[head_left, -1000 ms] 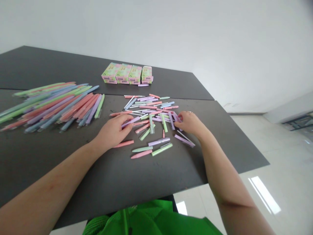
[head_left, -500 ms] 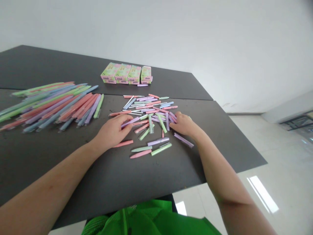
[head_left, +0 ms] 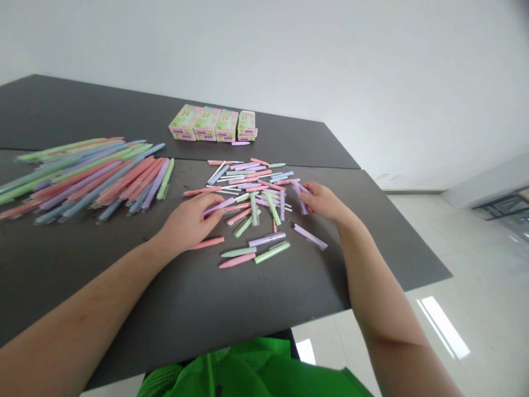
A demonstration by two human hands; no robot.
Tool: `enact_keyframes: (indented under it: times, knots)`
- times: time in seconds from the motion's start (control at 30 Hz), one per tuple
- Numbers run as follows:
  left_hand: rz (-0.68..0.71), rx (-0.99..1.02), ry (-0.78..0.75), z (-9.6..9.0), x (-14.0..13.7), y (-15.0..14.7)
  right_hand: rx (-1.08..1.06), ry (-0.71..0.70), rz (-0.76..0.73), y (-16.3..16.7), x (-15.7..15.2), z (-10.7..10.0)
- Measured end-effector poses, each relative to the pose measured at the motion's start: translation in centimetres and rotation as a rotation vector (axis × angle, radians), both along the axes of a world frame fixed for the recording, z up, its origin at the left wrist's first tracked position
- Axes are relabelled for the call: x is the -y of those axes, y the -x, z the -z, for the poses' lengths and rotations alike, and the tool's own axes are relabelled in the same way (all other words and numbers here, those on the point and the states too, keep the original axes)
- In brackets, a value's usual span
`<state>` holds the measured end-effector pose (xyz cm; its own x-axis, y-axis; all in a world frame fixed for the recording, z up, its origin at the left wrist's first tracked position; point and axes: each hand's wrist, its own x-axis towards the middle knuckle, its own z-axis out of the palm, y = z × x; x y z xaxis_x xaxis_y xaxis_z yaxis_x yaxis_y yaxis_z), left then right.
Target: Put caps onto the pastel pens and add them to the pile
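Observation:
My left hand is closed on a purple pen part, its tip pointing right over the heap. At the heap's right edge, my right hand pinches purple pen parts; how many is hard to tell. Between the hands lies a loose heap of pen parts in pink, purple, green and blue, with thin white sticks among them. Nearer me are a purple clear-ended part, a light green one and a pink pointed one. Another purple part lies below my right hand.
A big pile of long pastel pens covers the table's left side. Several pink-and-green boxes stand in a row at the back, with a purple piece before them. The dark table ends at the right above a tiled floor.
My right hand has drawn slightly right and up, off the heap, with purple pen parts now showing in its fingers. My left hand stays almost still, holding its purple part.

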<state>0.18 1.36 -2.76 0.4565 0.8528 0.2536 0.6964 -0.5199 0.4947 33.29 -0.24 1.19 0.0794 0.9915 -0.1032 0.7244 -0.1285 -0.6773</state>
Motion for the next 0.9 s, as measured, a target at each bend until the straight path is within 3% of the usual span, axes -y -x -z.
enact_keyframes:
  times: [0.1, 0.17, 0.33, 0.5, 0.57, 0.77, 0.9]
  knots:
    - [-0.001, 0.005, -0.002, 0.0, 0.0, 0.0, 0.211, -0.011, -0.031, 0.9, -0.2, 0.5]
    - [-0.006, 0.007, 0.001, -0.1, 0.0, -0.1, 0.237, 0.003, -0.049, 1.1, -0.2, 0.4]
    - [-0.006, -0.002, 0.005, -0.2, 0.0, -0.1, 0.329, -0.053, -0.009, 0.4, 0.7, -1.5]
    - [-0.01, -0.007, -0.007, 0.0, 0.0, -0.1, 0.42, 0.252, -0.371, 0.0, 2.1, -3.0]
    - [-0.011, -0.004, -0.016, 0.0, 0.0, -0.1, 0.473, 0.317, -0.443, 0.4, 2.4, -2.9]
    - [-0.004, -0.002, -0.019, 0.0, 0.0, 0.0, 0.514, 0.29, -0.457, 1.4, 2.1, -2.7]
    - [-0.005, -0.009, -0.015, -0.1, 0.0, 0.0, 0.4, 0.208, -0.363, 0.5, 1.9, -3.0]
